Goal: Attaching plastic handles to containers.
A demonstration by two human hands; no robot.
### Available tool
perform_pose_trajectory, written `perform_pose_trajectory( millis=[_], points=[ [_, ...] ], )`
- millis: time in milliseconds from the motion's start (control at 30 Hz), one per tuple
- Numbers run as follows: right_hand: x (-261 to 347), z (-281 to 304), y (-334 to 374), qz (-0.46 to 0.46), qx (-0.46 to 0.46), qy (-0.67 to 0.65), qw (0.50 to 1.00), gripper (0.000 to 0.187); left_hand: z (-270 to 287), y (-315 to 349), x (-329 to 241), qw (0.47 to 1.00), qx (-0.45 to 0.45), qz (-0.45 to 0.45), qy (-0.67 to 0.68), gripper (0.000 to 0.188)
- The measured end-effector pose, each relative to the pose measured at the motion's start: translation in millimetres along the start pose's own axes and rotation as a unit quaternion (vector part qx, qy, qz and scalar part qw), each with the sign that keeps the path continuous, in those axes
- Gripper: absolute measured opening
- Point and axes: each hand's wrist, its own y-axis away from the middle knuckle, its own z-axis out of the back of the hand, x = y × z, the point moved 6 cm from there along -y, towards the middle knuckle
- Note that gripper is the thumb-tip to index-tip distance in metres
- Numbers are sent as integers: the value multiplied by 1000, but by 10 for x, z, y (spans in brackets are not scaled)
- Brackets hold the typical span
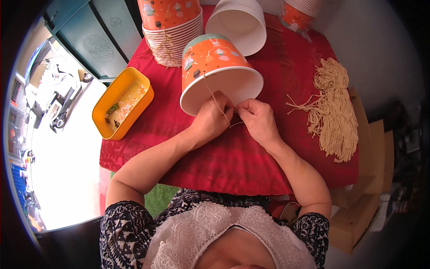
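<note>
An orange paper bucket (215,56) with printed figures and a white rim lies tipped on its side, its white mouth toward me. A thin beige cord (212,91) comes from the bucket's side near the rim, passes over my left hand and loops below it toward my right hand. My left hand (212,115) is closed at the lower rim, its fingertips partly hidden behind the knuckles. Close beside it, my right hand (258,120) pinches the cord at the rim with thumb and forefinger. The exact spot where the fingers meet is too small to make out.
A tall stack of nested orange buckets (172,40) and a white-mouthed bucket (237,27) stand behind. A yellow tub (144,96) with small scraps is at left, a bundle of beige cords (333,112) at right. Cardboard boxes (358,213) are beside the red-covered table (215,172).
</note>
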Motion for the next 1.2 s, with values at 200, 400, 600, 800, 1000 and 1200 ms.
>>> perform_pose_trajectory(
  millis=[200, 400, 600, 800, 1000, 1200],
  points=[
    [-55, 0, -13, -23, -5, -33, 999, 12, -7, 13, 2, 999, 35, 0, 30, 9],
    [-90, -10, -9, -37, -14, -69, 997, 11, -54, 28, 10, 997, 47, 31, 55, 8],
    [-56, 12, 10, -51, -12, -39, 998, 12, -79, 40, 25, 1000, 1, 3, 28, 8],
    [1, 44, 7, -22, -10, 1, 1000, 12, -25, -14, 56, 999, 13, 12, 45, 6],
    [88, 108, 19, -14, -19, 67, 997, 13, 47, -54, 40, 993, 9, 77, 87, 4],
    [45, 101, 44, -22, -8, 95, 995, 12, -3, -29, 141, 986, 30, 120, 114, 7]
  ],
)
